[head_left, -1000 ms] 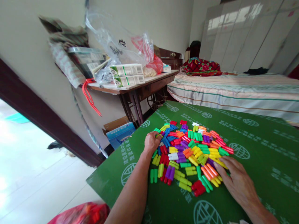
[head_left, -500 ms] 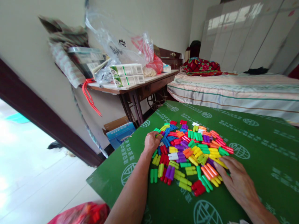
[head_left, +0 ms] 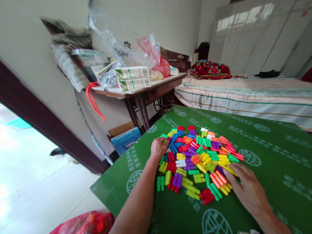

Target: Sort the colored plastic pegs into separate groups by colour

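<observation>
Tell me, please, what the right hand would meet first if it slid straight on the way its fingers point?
The orange plastic tube pieces at the near edge of the heap of coloured plastic tube pieces: the right hand points its fingertips at them and seems almost touching, though depth is unclear.

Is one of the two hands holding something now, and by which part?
The left hand is curled on a green piece, gripped near one end, it seems. The right hand lies flat on the pile, holding nothing.
</observation>
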Available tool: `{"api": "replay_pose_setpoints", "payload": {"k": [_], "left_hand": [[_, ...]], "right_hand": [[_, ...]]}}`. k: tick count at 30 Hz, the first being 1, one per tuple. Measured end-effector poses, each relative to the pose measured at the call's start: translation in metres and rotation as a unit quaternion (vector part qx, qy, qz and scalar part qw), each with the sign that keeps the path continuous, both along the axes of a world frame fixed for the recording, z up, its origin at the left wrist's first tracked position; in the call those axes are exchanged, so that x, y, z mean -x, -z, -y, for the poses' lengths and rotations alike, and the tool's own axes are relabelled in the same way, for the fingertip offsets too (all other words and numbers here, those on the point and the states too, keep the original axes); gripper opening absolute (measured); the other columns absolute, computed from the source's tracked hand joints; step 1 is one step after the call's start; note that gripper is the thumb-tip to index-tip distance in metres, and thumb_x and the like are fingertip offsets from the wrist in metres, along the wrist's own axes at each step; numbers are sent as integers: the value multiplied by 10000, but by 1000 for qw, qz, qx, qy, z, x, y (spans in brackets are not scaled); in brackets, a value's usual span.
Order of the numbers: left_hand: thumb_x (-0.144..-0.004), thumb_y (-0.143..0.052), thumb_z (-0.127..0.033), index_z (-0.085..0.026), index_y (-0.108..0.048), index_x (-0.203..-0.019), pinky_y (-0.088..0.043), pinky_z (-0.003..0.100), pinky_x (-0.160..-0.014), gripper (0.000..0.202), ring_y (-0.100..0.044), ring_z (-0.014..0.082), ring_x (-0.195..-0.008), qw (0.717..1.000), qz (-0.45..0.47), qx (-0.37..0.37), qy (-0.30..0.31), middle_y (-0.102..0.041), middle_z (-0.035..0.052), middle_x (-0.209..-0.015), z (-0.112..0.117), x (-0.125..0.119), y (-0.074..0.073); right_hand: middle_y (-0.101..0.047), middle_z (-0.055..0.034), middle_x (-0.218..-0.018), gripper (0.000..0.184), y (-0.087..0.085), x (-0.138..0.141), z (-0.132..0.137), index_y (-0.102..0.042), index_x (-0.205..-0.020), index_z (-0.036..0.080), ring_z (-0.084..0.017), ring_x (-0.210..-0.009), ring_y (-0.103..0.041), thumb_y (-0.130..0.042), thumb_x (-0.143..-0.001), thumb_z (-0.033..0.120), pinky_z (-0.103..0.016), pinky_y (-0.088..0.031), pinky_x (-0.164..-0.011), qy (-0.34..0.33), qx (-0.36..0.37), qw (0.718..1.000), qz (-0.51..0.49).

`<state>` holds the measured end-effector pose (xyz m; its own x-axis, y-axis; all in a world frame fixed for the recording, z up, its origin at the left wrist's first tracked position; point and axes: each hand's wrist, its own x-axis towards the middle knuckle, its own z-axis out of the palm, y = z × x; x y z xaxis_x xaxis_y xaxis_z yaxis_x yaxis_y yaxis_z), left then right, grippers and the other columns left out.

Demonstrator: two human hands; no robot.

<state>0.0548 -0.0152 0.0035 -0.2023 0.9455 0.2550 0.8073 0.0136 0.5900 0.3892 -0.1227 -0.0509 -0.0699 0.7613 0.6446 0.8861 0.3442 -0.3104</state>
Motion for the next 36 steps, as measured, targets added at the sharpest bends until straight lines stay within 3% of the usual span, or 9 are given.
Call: {"api": "replay_pose_setpoints", "payload": {"k": [15, 21, 29, 36], "left_hand": [[-787, -584, -312, -182, -740, -864, -446, 269, -680, 217, -625, 182, -756, 1000, 16, -4, -14, -715, 65, -868, -1, 0, 1], [-794, -566, -286, -161, -714, -1013, -472, 290, -788, 293, -647, 210, -877, 997, 37, -18, -63, -715, 97, -1014, -3, 5, 2], [-813, -516, -272, -162, -696, -1044, -499, 294, -764, 313, -662, 199, -809, 993, 68, -20, -99, -730, 79, -929, -7, 20, 8], [-788, -552, -220, -200, -700, -1050, -438, 325, -991, 301, -588, 202, -1129, 997, 60, -36, -30, -678, 67, -1175, -15, 25, 13]], "right_hand": [[-654, -130, -1023, 472, 1, 0, -1, -639, -997, 137, -253, -999, -590, -417, -920, 547, -421, -494, -918, 0, -5, 1000, 2], [-657, -122, -1020, 465, 1, 0, 0, -632, -992, 155, -249, -995, -592, -412, -917, 557, -424, -492, -924, 3, 8, 1000, -9], [-652, -120, -1041, 461, 5, -1, -1, -626, -1009, 169, -253, -1016, -592, -416, -910, 567, -429, -488, -934, 0, 17, 1000, -15], [-663, -113, -1035, 455, 10, -2, -2, -633, -1010, 169, -255, -1019, -596, -415, -912, 557, -445, -488, -939, -3, 8, 1000, -10]]}}
